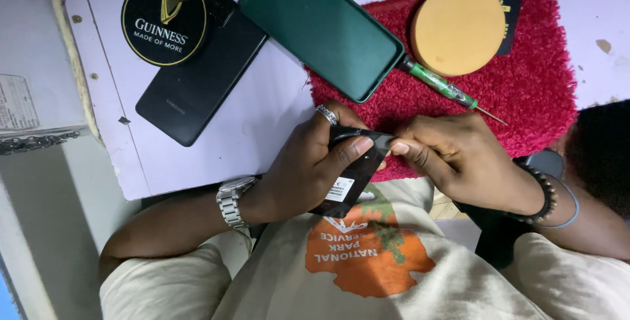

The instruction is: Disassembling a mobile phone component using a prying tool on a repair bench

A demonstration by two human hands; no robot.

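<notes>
- Your left hand (308, 162) and right hand (453, 156) pinch a glossy black plastic panel (351, 176) bearing a white paper sticker.
- Your metal-link watch (231, 200) gleams.
- A shaggy red cloth mat (538, 90) covers the desk's (262, 117) far right; the desk is matt, smooth and pale.
- The green phone case (321, 28) looks matt plastic.

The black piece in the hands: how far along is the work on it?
Done: the green phone lies face down, partly on the red mat, and the screwdriver is set down. In hand: the left hand grips the black piece and the right hand pinches its top edge. Left: probably most of it; the piece is joined to nothing.
</notes>
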